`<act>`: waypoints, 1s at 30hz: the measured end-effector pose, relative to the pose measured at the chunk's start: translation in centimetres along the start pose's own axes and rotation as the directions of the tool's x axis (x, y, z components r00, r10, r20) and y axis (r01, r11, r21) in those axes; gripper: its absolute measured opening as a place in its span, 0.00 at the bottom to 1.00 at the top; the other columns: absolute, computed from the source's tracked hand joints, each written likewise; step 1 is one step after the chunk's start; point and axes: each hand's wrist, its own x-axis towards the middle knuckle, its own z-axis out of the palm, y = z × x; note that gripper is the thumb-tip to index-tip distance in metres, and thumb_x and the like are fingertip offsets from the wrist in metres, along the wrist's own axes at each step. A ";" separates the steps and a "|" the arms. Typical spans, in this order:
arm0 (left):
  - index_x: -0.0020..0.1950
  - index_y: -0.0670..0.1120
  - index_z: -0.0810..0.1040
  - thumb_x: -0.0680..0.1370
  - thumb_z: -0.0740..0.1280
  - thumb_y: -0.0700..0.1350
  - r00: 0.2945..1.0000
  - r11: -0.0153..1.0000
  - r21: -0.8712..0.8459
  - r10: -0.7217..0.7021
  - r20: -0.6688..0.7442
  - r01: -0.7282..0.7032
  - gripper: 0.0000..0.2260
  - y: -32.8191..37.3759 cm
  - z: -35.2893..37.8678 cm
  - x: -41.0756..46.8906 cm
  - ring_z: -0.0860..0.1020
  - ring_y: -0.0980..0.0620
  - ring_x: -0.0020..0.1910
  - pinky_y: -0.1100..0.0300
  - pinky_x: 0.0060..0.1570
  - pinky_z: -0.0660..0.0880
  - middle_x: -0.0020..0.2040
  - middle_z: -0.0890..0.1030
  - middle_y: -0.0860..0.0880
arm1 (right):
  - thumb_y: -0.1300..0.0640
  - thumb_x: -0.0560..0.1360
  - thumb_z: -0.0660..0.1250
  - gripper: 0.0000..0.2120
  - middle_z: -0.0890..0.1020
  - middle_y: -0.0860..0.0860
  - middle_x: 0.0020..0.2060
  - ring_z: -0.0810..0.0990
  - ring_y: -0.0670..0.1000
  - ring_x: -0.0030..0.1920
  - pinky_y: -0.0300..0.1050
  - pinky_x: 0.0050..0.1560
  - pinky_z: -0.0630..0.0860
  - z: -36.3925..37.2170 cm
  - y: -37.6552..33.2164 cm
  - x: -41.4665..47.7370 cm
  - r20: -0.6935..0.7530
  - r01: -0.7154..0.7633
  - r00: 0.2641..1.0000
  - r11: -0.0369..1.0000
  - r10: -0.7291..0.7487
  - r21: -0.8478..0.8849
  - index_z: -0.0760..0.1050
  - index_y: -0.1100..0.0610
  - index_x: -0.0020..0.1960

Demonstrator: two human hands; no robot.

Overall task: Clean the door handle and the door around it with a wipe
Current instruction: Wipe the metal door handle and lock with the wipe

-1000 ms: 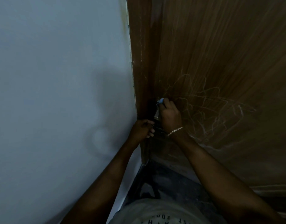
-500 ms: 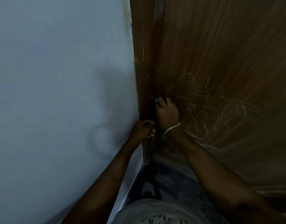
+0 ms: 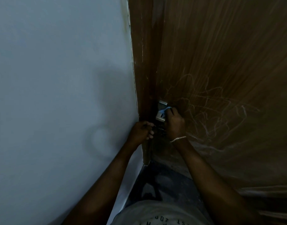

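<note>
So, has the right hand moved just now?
Yes. The right hand, holding the wipe, slid down and right, away from the door frame, uncovering the metal plate.

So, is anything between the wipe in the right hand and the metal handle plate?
Nothing visible. The right hand presses the crumpled blue wipe against the silver metal handle plate on the brown wooden door. The left hand sits lower, at the door's edge, off the plate.

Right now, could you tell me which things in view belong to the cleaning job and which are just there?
Job: blue wipe, right hand gripping it, metal handle plate, wooden door, left hand at the door edge.
Just there: grey wall, bracelet, dark floor.
</note>
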 end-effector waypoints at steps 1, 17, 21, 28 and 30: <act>0.61 0.42 0.78 0.82 0.59 0.40 1.000 1.000 -0.002 0.004 -0.004 -0.004 0.11 0.0 -0.1 -0.1 0.79 0.51 0.36 0.61 0.37 0.74 0.41 0.81 0.45 | 0.69 0.72 0.70 0.12 0.81 0.61 0.52 0.83 0.59 0.46 0.49 0.41 0.80 0.1 0.0 0.0 0.004 -0.034 0.999 0.999 0.034 0.031 0.79 0.64 0.56; 0.62 0.41 0.78 0.83 0.58 0.39 1.000 1.000 0.015 -0.002 0.012 0.002 0.12 0.2 0.2 -0.2 0.79 0.52 0.35 0.61 0.39 0.75 0.39 0.80 0.46 | 0.68 0.74 0.67 0.09 0.83 0.58 0.50 0.83 0.56 0.47 0.43 0.44 0.79 -0.5 -1.1 0.9 -0.059 -0.117 0.990 0.977 0.129 0.177 0.79 0.62 0.53; 0.62 0.40 0.78 0.83 0.58 0.39 1.000 1.000 0.016 0.019 0.021 -0.019 0.12 0.5 0.2 -0.3 0.79 0.52 0.35 0.61 0.39 0.74 0.40 0.80 0.46 | 0.67 0.75 0.67 0.07 0.84 0.57 0.45 0.84 0.56 0.44 0.38 0.42 0.72 -0.1 -1.0 0.9 -0.005 -0.232 0.972 0.956 0.237 0.182 0.80 0.60 0.50; 0.62 0.40 0.78 0.82 0.59 0.38 1.000 1.000 0.004 0.013 0.014 -0.014 0.12 1.1 0.1 0.1 0.79 0.51 0.35 0.61 0.39 0.75 0.39 0.80 0.45 | 0.64 0.75 0.68 0.04 0.85 0.56 0.41 0.84 0.57 0.41 0.38 0.38 0.69 -0.6 -1.1 0.9 -0.023 -0.270 0.961 0.952 0.276 0.147 0.80 0.58 0.49; 0.62 0.41 0.77 0.82 0.59 0.38 1.000 1.000 0.009 0.019 0.021 -0.019 0.12 1.1 0.2 0.1 0.79 0.51 0.35 0.60 0.39 0.75 0.39 0.80 0.46 | 0.63 0.74 0.69 0.04 0.85 0.56 0.41 0.84 0.59 0.40 0.42 0.36 0.72 -0.6 -1.3 1.3 0.016 -0.336 0.942 0.936 0.336 0.106 0.79 0.57 0.48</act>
